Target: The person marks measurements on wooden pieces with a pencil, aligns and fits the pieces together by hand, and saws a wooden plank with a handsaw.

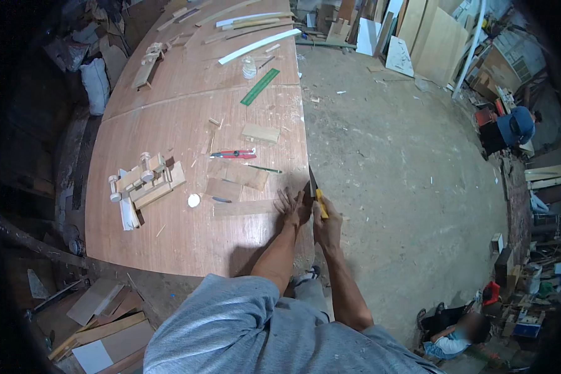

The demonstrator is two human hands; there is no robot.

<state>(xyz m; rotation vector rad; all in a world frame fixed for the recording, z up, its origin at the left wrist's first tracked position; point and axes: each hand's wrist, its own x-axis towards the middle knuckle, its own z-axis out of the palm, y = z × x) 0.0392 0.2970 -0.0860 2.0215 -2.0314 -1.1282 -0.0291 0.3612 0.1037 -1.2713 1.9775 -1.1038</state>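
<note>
My right hand (329, 228) is wrapped around the yellow handle of a handsaw (321, 201), just off the table's right edge. Its dark blade points away from me along that edge. With fingers spread, my left hand (291, 210) presses on the table beside the blade, at the right end of a thin wooden strip (246, 208). Whether the blade touches the strip is hidden. Just beyond lie thin wooden pieces (248, 176), a dark green pencil (265, 168) and a red utility knife (234, 153).
A wooden wheeled model (146, 182) stands on the table (174, 249) at left, near a round white disc (194, 200). Farther off are a wood block (260, 133), a green ruler (260, 86) and a small bottle (249, 67). Two people sit at right, one far (511, 131), one near (452, 340).
</note>
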